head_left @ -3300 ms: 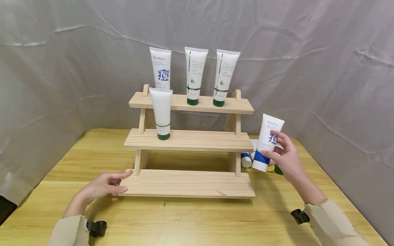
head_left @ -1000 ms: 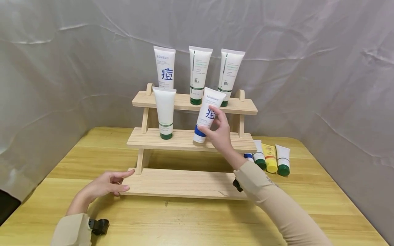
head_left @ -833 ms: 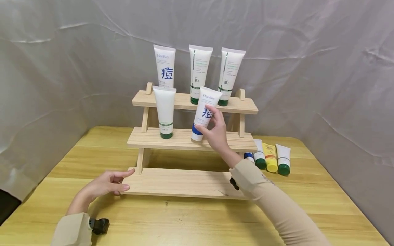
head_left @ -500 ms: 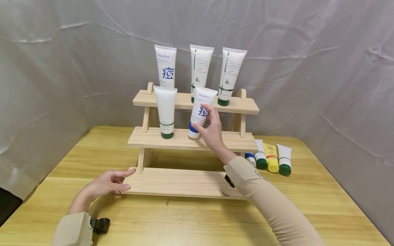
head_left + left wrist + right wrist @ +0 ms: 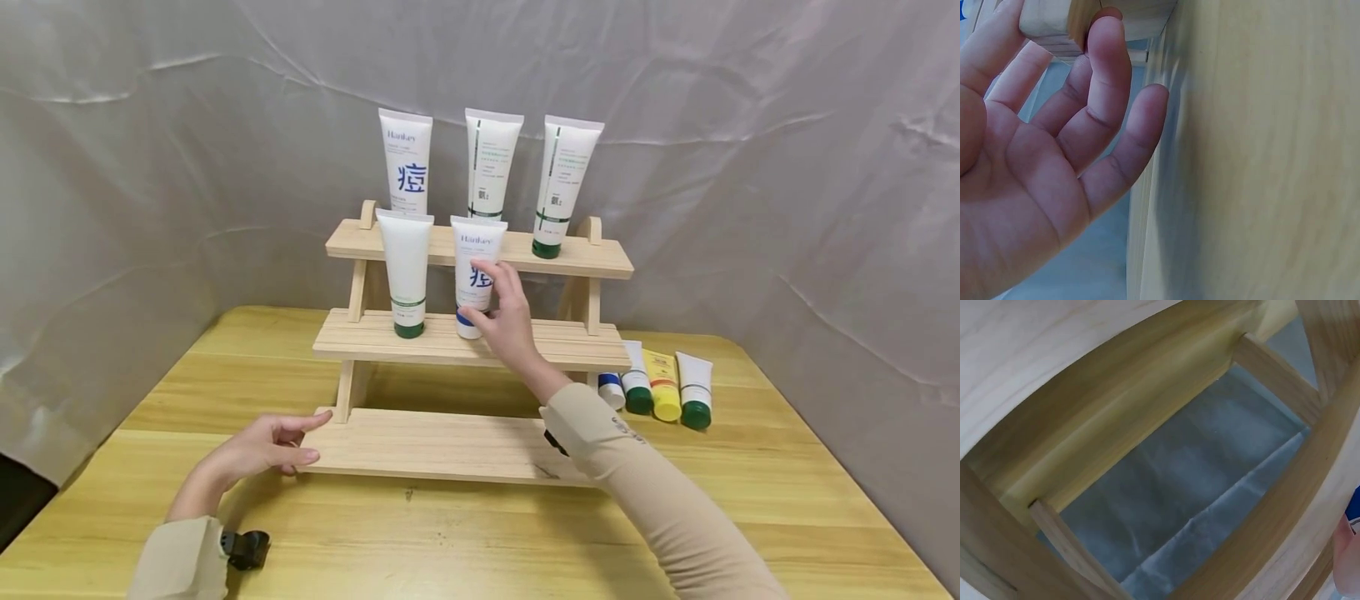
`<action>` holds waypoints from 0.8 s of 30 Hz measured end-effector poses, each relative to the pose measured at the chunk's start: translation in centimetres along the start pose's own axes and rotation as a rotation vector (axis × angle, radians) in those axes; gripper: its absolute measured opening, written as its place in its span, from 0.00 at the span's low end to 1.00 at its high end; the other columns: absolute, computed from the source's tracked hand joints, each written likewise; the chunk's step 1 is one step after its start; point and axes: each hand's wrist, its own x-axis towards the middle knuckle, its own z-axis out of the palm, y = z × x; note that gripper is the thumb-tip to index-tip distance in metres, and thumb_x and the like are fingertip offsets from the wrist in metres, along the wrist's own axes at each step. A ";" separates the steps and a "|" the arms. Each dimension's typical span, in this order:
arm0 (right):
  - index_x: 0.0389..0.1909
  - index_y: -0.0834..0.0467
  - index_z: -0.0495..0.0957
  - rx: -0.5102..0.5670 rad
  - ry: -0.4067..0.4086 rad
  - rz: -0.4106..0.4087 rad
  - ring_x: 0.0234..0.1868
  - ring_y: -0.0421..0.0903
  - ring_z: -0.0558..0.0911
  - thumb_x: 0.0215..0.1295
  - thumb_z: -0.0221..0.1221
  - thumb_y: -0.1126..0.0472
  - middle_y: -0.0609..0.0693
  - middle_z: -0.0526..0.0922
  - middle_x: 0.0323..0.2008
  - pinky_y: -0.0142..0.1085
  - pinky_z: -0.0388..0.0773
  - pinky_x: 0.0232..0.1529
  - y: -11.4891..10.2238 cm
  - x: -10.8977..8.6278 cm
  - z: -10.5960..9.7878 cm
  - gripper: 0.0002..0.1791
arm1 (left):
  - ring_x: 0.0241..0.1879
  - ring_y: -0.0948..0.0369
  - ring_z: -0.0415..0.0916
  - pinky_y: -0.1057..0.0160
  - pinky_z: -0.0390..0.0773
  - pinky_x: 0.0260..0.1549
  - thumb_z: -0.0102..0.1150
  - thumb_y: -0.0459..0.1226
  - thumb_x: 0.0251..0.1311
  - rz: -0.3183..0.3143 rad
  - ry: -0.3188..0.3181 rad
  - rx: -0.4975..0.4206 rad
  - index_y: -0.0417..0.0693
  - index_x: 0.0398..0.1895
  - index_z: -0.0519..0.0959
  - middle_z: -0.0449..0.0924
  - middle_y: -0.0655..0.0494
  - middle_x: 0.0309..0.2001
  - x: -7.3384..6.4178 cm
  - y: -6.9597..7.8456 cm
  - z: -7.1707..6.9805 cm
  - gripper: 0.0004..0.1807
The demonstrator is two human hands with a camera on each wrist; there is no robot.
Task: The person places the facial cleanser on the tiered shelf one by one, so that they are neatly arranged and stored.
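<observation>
In the head view my right hand (image 5: 507,321) holds a white squeeze tube (image 5: 478,250) with a blue band and blue lettering between thumb and fingers. The tube stands upright at the middle of the middle shelf, beside a white tube (image 5: 405,267) with a green cap. At the left end of the bottom shelf, my left hand (image 5: 258,448) grips the wooden display stand (image 5: 442,446). The left wrist view shows fingers (image 5: 1109,62) curled at the corner of the board (image 5: 1054,25). Only a bit of the right hand (image 5: 1349,556) shows in the right wrist view.
On the top shelf stand a blue-lettered tube (image 5: 407,158) and two green-capped tubes, one at the right (image 5: 564,179). Several tubes lie on the table right of the stand, among them a yellow tube (image 5: 663,383). A grey cloth (image 5: 750,167) hangs behind.
My right hand has carried the blue-banded tube from the table's right side to the middle shelf, then leftward, and the tube has come upright. The left hand has kept its grip.
</observation>
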 end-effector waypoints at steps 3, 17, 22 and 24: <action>0.56 0.61 0.65 -0.031 -0.005 -0.033 0.50 0.51 0.69 0.49 0.64 0.72 0.60 0.63 0.54 0.39 0.77 0.29 0.1 -0.1 0.2 0.31 | 0.20 0.67 0.63 0.66 0.73 0.22 0.59 0.34 0.54 0.002 0.001 -0.001 0.27 0.60 0.56 0.57 0.60 0.18 0.0 0.0 0.0 0.34; 0.58 0.60 0.65 0.138 -0.012 0.081 0.51 0.58 0.68 0.49 0.64 0.70 0.61 0.58 0.58 0.46 0.76 0.38 -0.2 -0.7 -0.5 0.33 | 0.20 0.67 0.63 0.66 0.73 0.22 0.59 0.34 0.54 -0.002 -0.004 -0.009 0.28 0.61 0.56 0.56 0.60 0.18 0.0 -0.1 -0.1 0.34; 0.52 0.69 0.67 0.153 0.035 0.057 0.46 0.62 0.70 0.49 0.62 0.75 0.67 0.61 0.54 0.50 0.76 0.34 -2.1 -1.0 -1.3 0.27 | 0.20 0.67 0.63 0.65 0.73 0.22 0.59 0.34 0.54 -0.008 -0.005 -0.012 0.29 0.61 0.56 0.56 0.59 0.19 -0.1 -0.1 -0.1 0.34; 0.49 0.72 0.69 0.135 0.068 0.051 0.44 0.62 0.72 0.49 0.61 0.76 0.67 0.64 0.51 0.48 0.77 0.32 -2.6 -1.2 -1.6 0.24 | 0.21 0.67 0.62 0.65 0.74 0.23 0.59 0.34 0.54 -0.017 -0.003 -0.013 0.29 0.61 0.56 0.56 0.59 0.20 -0.1 -0.1 -0.1 0.34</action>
